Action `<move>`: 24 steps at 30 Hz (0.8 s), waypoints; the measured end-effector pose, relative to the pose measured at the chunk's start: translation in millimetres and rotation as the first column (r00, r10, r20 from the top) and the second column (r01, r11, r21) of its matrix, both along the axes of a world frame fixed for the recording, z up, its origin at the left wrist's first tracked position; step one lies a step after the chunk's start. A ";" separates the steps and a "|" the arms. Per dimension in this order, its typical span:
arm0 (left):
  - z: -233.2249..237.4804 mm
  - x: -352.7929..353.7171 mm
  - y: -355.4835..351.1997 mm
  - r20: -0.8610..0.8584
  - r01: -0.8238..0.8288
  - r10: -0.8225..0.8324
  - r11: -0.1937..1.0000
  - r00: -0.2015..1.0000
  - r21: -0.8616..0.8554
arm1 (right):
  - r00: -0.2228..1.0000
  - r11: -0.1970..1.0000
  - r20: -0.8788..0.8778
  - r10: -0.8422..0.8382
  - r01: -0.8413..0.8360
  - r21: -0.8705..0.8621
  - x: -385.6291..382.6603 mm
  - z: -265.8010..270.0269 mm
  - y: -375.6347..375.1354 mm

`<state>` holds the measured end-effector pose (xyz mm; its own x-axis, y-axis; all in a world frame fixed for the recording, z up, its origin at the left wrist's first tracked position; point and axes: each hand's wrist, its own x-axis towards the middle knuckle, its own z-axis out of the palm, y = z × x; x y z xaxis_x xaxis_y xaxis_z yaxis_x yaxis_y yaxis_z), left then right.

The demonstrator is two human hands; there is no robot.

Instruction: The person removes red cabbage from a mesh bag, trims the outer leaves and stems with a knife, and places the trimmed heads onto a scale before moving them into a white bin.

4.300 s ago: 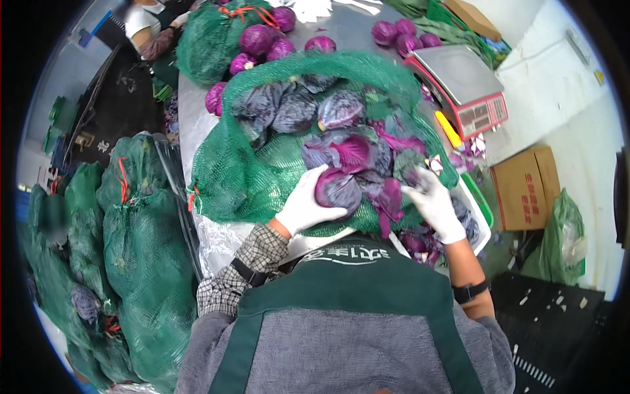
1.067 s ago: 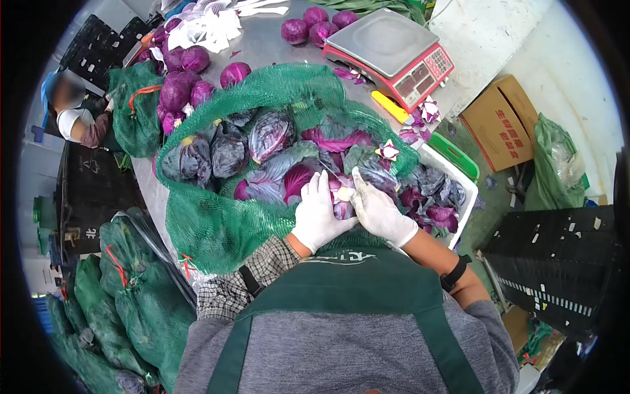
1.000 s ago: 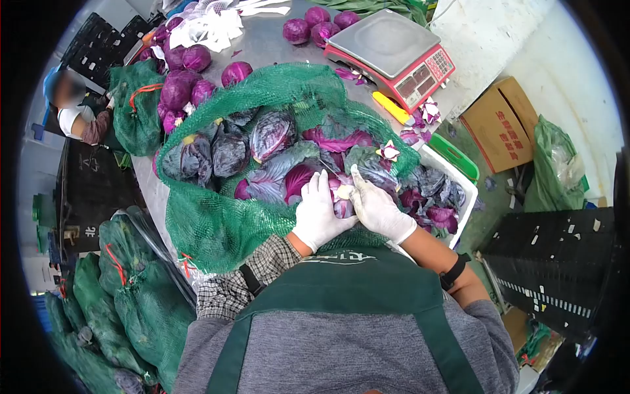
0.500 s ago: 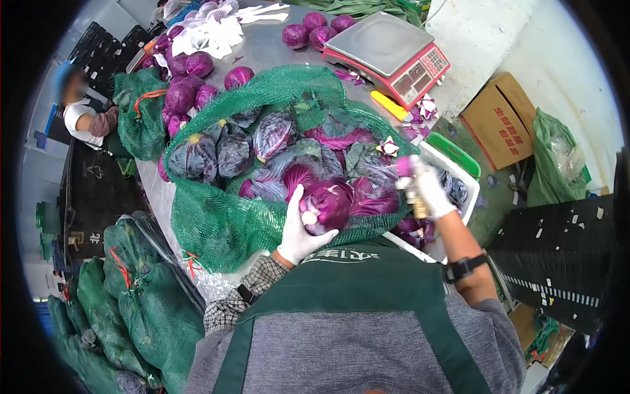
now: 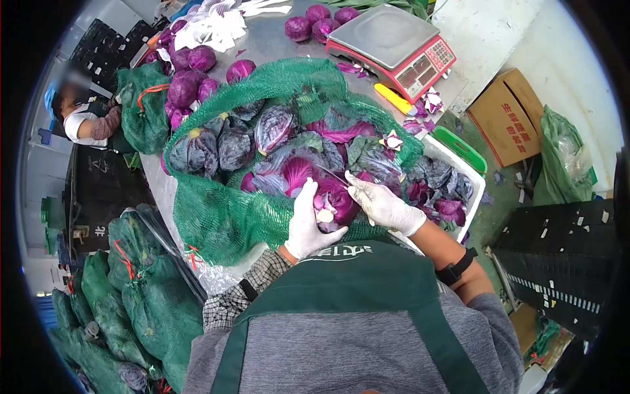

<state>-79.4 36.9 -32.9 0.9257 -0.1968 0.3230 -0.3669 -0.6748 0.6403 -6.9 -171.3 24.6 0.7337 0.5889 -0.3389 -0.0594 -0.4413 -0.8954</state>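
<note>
In the head view my left hand (image 5: 308,226), in a white glove, is closed around the left side of a red cabbage (image 5: 338,202), its pale stem end turned toward me. Against the cabbage's right side is my gloved right hand (image 5: 384,207), its fingers closed. From these fingers a thin knife blade (image 5: 336,175) points up and left over the cabbage; its handle is hidden in the glove. Just beyond both hands lies an open green mesh bag (image 5: 216,220) full of red cabbages with dark outer leaves (image 5: 235,151).
Right of the bag, a white bin (image 5: 476,197) holds cut leaves. A red scale (image 5: 394,43) and a yellow-handled cutter (image 5: 394,98) lie beyond it. Trimmed cabbages (image 5: 187,88) are at the far left, near another person (image 5: 85,121). Filled mesh bags (image 5: 157,315) stand at lower left.
My right hand has come in from over the white bin to the cabbage, and the purple piece by it is gone from there. The left hand and cabbage have shifted slightly right.
</note>
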 end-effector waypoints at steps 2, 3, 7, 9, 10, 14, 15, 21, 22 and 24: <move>0.2 2.3 -3.4 -0.001 -0.019 0.019 1.000 1.000 0.007 | 0.999 0.997 0.005 0.041 -0.041 -0.060 3.5 0.6 0.9; -0.5 1.7 -3.9 -0.004 -0.023 0.023 1.000 1.000 0.004 | 0.999 0.999 0.033 0.029 -0.028 -0.044 3.7 -3.0 1.4; -2.8 3.0 -6.5 0.045 -0.022 0.020 0.998 0.999 0.053 | 0.982 0.998 0.188 -0.029 0.017 0.065 5.0 -27.1 3.7; -3.2 3.3 -7.0 0.057 -0.029 0.025 0.998 0.998 0.059 | 0.996 0.999 0.078 -0.045 0.043 0.026 6.9 -23.6 5.0; -3.4 2.2 -7.3 0.056 -0.028 0.025 0.998 0.998 0.055 | 0.997 0.998 -0.031 -0.067 0.066 -0.014 8.3 -20.6 5.9; -15.0 -2.6 0.6 0.074 0.010 -0.010 1.000 0.997 0.003 | 0.955 0.961 -0.106 -0.277 0.276 -0.020 21.7 -46.1 7.8; -24.7 -6.7 6.6 0.081 0.043 -0.040 0.998 0.996 -0.040 | 0.955 0.961 -0.101 -0.277 0.277 -0.016 18.4 -53.1 4.5; -31.9 -28.6 31.5 -0.247 -0.085 -0.046 0.867 0.968 -0.492 | 0.707 0.732 -0.190 -0.681 0.669 -0.129 16.8 -40.8 -117.4; -30.2 -27.1 31.7 -0.272 -0.075 -0.067 0.874 0.960 -0.480 | 0.797 0.749 0.099 -0.596 0.596 -0.291 15.7 -46.0 -130.7; -17.8 -20.0 27.5 -0.213 -0.018 -0.061 0.936 0.975 -0.351 | 0.842 0.694 0.430 -0.327 0.522 -0.495 9.0 -37.1 -124.5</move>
